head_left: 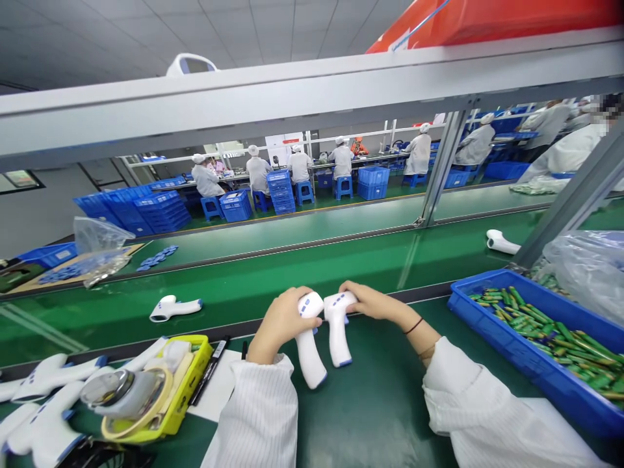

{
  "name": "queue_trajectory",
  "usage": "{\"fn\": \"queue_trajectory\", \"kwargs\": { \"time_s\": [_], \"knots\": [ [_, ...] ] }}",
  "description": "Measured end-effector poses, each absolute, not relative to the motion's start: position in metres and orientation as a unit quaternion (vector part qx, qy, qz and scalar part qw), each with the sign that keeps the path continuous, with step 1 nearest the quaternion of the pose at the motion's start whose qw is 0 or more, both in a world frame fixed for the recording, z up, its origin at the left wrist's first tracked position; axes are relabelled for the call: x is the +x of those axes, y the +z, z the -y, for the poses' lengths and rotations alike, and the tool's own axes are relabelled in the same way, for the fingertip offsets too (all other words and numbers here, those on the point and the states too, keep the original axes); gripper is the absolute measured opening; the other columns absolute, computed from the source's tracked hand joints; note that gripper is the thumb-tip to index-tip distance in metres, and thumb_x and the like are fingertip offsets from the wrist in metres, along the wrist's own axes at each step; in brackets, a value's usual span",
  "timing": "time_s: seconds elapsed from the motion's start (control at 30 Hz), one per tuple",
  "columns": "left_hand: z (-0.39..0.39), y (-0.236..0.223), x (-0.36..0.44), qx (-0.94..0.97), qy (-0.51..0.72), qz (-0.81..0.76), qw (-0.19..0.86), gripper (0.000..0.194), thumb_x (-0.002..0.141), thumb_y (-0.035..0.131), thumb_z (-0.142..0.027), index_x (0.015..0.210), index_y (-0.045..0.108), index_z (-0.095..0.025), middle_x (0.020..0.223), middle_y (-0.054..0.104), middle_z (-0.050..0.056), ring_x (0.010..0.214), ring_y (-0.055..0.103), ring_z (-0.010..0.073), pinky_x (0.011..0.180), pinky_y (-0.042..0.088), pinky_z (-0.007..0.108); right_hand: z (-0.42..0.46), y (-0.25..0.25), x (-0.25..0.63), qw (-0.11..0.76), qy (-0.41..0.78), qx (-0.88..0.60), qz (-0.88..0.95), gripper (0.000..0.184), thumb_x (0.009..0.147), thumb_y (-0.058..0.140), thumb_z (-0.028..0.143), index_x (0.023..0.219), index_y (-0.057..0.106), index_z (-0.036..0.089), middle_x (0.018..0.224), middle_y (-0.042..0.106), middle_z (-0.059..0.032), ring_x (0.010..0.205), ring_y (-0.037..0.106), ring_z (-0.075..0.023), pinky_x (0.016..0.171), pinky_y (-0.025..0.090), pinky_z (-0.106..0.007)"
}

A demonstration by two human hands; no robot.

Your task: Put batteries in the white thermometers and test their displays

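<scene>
My left hand (283,317) is wrapped round the head of a white infrared thermometer (311,361), whose handle points down toward me. A second white infrared thermometer (338,335) hangs just to its right, its head gripped from the right side by the fingers of my right hand (366,301). The two heads are close together, and I cannot tell whether they touch. Blue buttons show on both heads, and blue caps end both handles. My palms and some fingertips are hidden behind the thermometers.
To the right a blue bin (492,318) holds many green-and-gold parts. A yellow basket (182,403) with a dispenser bottle and tape stands left, beside a black marker (209,370) and several white thermometers (46,422). Another thermometer (175,307) lies on the green conveyor belt (273,286). Metal posts (441,169) rise beyond.
</scene>
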State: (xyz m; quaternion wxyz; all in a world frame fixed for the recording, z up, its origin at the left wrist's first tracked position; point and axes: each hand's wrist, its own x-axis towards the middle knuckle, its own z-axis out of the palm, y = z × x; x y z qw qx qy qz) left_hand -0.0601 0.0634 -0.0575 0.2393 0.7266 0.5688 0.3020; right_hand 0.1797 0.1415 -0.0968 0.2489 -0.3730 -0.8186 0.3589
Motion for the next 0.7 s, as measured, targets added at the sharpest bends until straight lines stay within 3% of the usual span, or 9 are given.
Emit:
{"fn": "queue_trajectory", "kwargs": {
  "time_s": [0.13,0.23,0.33,0.4,0.5,0.6,0.7],
  "knots": [
    [-0.071,-0.086,-0.038,0.727,0.271,-0.553,0.303,0.042,0.055,0.084,-0.027,0.096,0.075,-0.021,0.094,0.071,0.008,0.085,0.066,0.0272,0.076,0.050,0.032,-0.150,-0.069,0.202,0.413,0.345,-0.387,0.749,0.029,0.082,0.061,0.029,0.107,0.054,0.016,0.104,0.057,-0.0073,0.089,0.054,-0.0190,0.078,0.047,-0.033],
    [-0.072,-0.091,-0.025,0.701,0.298,-0.572,0.305,0.051,0.067,0.079,-0.032,0.115,0.070,-0.016,0.108,0.069,0.016,0.098,0.066,0.0329,0.086,0.050,0.039,-0.145,-0.053,0.205,0.498,0.333,-0.388,0.701,0.031,0.085,0.062,0.036,0.108,0.054,0.017,0.105,0.056,-0.0070,0.088,0.054,-0.0179,0.077,0.046,-0.032],
    [-0.063,-0.074,-0.019,0.682,0.353,-0.563,0.305,0.067,0.084,0.067,-0.043,0.143,0.049,-0.017,0.127,0.061,0.020,0.118,0.059,0.0340,0.096,0.047,0.044,-0.130,-0.039,0.196,0.556,0.373,-0.348,0.657,0.039,0.083,0.069,0.043,0.109,0.056,0.019,0.101,0.057,-0.0052,0.088,0.055,-0.0163,0.077,0.047,-0.029],
    [-0.052,-0.056,-0.014,0.670,0.427,-0.471,0.384,0.077,0.087,0.065,-0.047,0.152,0.033,-0.023,0.134,0.057,0.017,0.119,0.059,0.0299,0.098,0.048,0.041,-0.117,-0.031,0.185,0.584,0.448,-0.294,0.610,0.041,0.079,0.075,0.044,0.107,0.057,0.019,0.097,0.058,-0.0033,0.085,0.056,-0.0143,0.075,0.048,-0.026],
    [-0.033,-0.032,-0.003,0.609,0.534,-0.344,0.475,0.077,0.087,0.066,-0.044,0.153,0.029,-0.029,0.130,0.059,0.012,0.095,0.068,0.0227,0.085,0.055,0.034,-0.094,-0.021,0.167,0.567,0.561,-0.211,0.565,0.041,0.078,0.079,0.041,0.105,0.057,0.021,0.090,0.057,-0.0008,0.078,0.055,-0.0118,0.070,0.049,-0.023],
    [-0.016,-0.020,0.004,0.594,0.572,-0.382,0.419,0.061,0.090,0.063,-0.042,0.145,0.041,-0.028,0.101,0.067,0.007,0.064,0.063,0.0153,0.062,0.054,0.027,-0.076,-0.018,0.151,0.540,0.616,-0.155,0.553,0.036,0.082,0.076,0.040,0.106,0.054,0.024,0.093,0.056,0.0000,0.076,0.054,-0.0108,0.067,0.050,-0.021],
    [-0.009,-0.015,0.005,0.611,0.571,-0.401,0.374,0.048,0.091,0.061,-0.040,0.136,0.050,-0.026,0.082,0.065,0.004,0.054,0.059,0.0143,0.052,0.048,0.023,-0.066,-0.020,0.142,0.539,0.643,-0.138,0.527,0.035,0.084,0.072,0.042,0.108,0.051,0.028,0.101,0.055,0.0001,0.078,0.055,-0.0114,0.065,0.051,-0.021]
  ]
}}
